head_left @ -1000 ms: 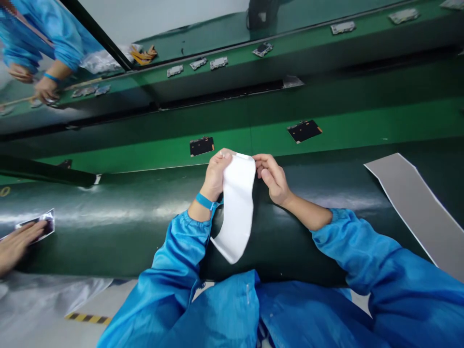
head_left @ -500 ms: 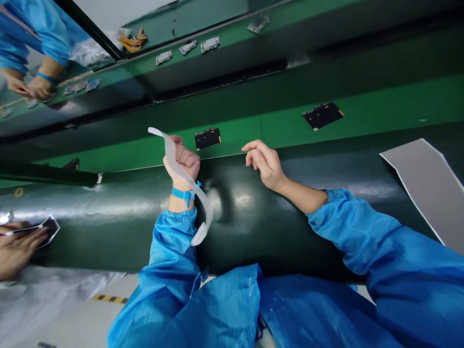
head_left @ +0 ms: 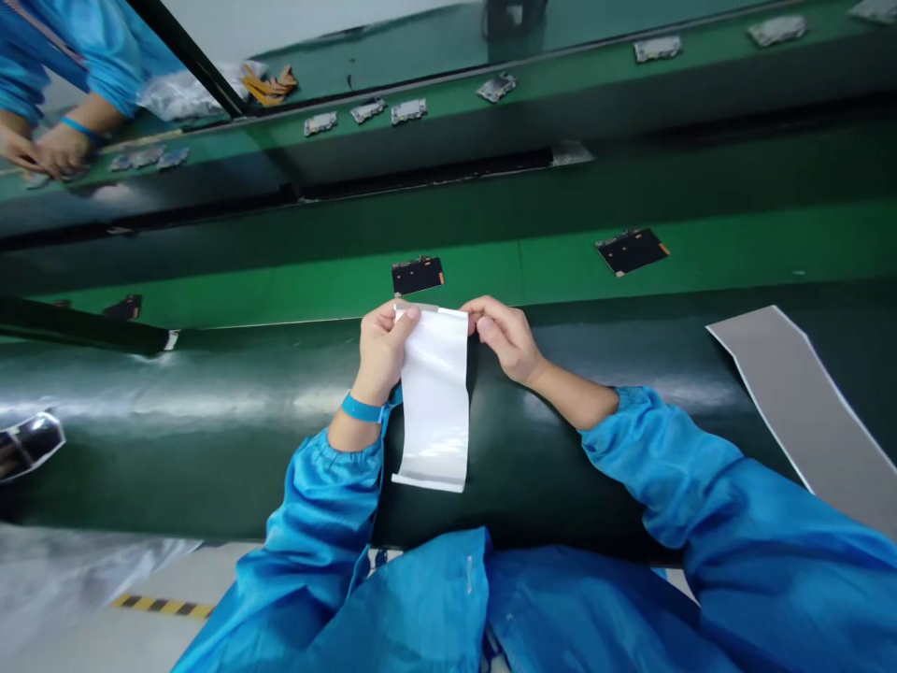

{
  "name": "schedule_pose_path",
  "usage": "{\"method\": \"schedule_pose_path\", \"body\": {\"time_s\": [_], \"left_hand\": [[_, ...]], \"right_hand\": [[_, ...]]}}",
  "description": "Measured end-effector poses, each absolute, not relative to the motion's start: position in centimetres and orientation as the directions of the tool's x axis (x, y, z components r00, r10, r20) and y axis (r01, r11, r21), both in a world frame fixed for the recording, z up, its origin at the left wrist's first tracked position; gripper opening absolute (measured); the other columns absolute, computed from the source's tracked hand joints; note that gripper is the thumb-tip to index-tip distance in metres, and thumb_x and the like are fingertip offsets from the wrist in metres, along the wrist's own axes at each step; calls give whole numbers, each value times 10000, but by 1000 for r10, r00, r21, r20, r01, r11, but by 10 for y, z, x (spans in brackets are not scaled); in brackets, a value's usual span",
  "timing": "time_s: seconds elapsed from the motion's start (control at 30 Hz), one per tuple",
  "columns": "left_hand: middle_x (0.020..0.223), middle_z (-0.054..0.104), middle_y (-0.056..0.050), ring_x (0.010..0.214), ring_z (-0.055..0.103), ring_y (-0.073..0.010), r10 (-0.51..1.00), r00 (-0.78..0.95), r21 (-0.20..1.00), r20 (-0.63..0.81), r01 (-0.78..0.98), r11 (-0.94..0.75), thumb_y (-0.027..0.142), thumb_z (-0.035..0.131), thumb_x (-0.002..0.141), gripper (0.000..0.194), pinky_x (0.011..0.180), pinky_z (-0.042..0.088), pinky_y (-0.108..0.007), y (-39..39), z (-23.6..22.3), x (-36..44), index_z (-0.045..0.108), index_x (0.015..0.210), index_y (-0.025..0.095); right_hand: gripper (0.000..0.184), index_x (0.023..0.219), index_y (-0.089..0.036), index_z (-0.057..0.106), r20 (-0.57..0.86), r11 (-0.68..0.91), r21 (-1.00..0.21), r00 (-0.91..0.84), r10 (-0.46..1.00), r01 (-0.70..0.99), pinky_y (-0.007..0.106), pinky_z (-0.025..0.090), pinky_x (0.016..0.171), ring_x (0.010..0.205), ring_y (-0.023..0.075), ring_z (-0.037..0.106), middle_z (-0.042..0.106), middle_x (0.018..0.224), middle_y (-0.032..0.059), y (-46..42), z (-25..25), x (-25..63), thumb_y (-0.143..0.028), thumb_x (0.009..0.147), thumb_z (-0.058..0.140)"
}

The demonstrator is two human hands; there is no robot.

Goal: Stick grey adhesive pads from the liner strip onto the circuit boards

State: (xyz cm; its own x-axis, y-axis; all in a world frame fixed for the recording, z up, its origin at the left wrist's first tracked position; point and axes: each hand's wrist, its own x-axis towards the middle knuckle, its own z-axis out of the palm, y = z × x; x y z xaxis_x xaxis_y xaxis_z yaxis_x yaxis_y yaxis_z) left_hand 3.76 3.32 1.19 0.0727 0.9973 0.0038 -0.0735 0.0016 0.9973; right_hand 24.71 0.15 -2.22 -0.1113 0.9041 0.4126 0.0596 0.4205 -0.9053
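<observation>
I hold a glossy white strip of film point(head_left: 434, 402) upright over the dark green bench point(head_left: 210, 439). My left hand point(head_left: 382, 350) pinches its top left corner, and my right hand point(head_left: 505, 336) pinches the top right corner. The strip hangs flat down toward my blue sleeves. A blue band sits on my left wrist.
Two dark panels point(head_left: 418, 275) point(head_left: 632, 250) lie on the green conveyor belt point(head_left: 735, 243) beyond my hands. A grey sheet point(head_left: 799, 402) lies at the right. Several small parts point(head_left: 364, 112) sit on the far belt. Another person's hands point(head_left: 49, 150) work at top left.
Half a second ago only my left hand held the strip, edge-on and swinging. Now my right hand has taken the top right corner and the strip faces me flat.
</observation>
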Motion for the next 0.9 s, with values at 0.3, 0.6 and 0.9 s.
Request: {"method": "schedule_pose_path", "body": {"time_s": [0.3, 0.6, 0.9], "left_hand": [[581, 584, 7, 509, 428, -95, 997, 36, 986, 70, 150, -75, 488, 878, 794, 360, 465, 290, -218, -5, 13, 29, 757, 717, 158], [579, 585, 9, 486, 431, -97, 998, 49, 999, -31, -33, 33, 494, 903, 753, 350, 459, 300, -223, 0, 5, 34, 756, 713, 179], [574, 598, 4, 485, 446, -103, 995, 78, 988, -56, -140, 67, 493, 889, 717, 344, 462, 321, -228, 1, 5, 37, 752, 690, 179]], "right_hand": [[155, 969, -185, 691, 520, 547, -793, -171, 837, 268, 267, 457, 618, 698, 131, 605, 736, 884, 41, -7, -21, 233, -284, 1039, 594], [164, 952, -190, 671, 559, 575, -765, -146, 817, 290, 271, 457, 625, 758, 143, 640, 733, 903, 49, -7, -17, 235, -257, 1068, 578], [140, 946, -184, 675, 593, 603, -749, -130, 795, 273, 260, 410, 557, 606, 102, 519, 692, 841, 23, -10, -15, 238, -252, 1046, 604]]}}
